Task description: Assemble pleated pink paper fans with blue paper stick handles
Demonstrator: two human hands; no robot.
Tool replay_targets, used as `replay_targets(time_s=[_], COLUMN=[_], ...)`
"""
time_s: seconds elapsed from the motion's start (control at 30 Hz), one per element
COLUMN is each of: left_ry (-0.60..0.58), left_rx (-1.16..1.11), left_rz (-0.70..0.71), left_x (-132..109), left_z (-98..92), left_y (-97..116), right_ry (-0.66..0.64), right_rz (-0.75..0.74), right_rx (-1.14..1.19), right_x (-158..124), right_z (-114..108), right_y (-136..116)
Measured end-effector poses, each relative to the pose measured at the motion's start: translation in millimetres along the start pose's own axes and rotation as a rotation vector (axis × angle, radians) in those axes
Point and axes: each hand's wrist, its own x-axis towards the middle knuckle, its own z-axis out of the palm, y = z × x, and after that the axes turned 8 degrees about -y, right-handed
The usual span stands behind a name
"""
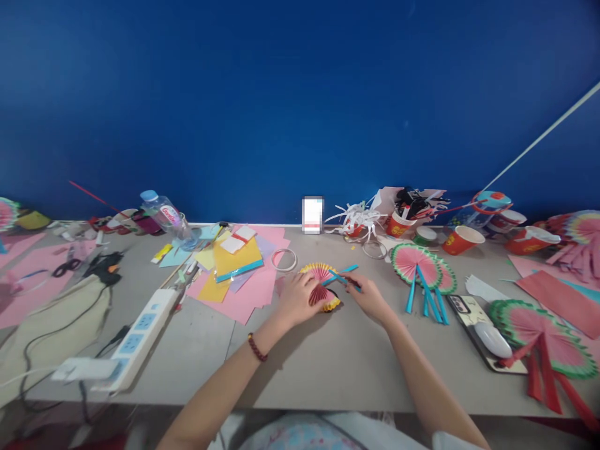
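Pinning the pleated fan (320, 282) flat on the table (328, 369), the left hand (295, 299) has its fingers curled over the fan's left edge, closed on the paper. The fan is pink with a yellow rim and lies centre-table, just ahead of the person. The right hand (370, 299) pinches a blue strip (344, 277), fingers together on its lower end, the strip lying across the fan's right side. Judged step: seating the strip against the fan as a handle. Next move calls for the fan to be kept from slipping and for the strip to be lined up with the pleats' hub. Finished fans (422, 267) with blue handles lie to the right; a paper stack (234, 262) and tape ring (284, 259) lie left.
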Motion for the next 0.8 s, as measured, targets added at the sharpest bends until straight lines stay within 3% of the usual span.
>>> replay_targets(time_s=[0.2, 0.33, 0.47, 0.6, 0.8], left_ry=[0.082, 0.184, 0.172, 0.144, 0.225], left_rx=[0.007, 0.005, 0.0, -0.067, -0.231], left_rz=[-0.005, -0.205, -0.333, -0.298, -0.258], left_x=[-15, -13, -11, -11, -9], left_z=[17.6, 17.5, 15.1, 18.3, 20.4], left_y=[-12, -16, -23, -22, -15], right_ry=[-0.079, -0.095, -0.048, 0.022, 0.004], right_rz=[0.002, 0.022, 0.105, 0.133, 0.225], right_rx=[0.032, 0.093, 0.186, 0.226, 0.404], right_x=[-2, -2, 1, 3, 3], right_z=[4, 7, 16, 27, 29], right_y=[-6, -12, -13, -10, -9])
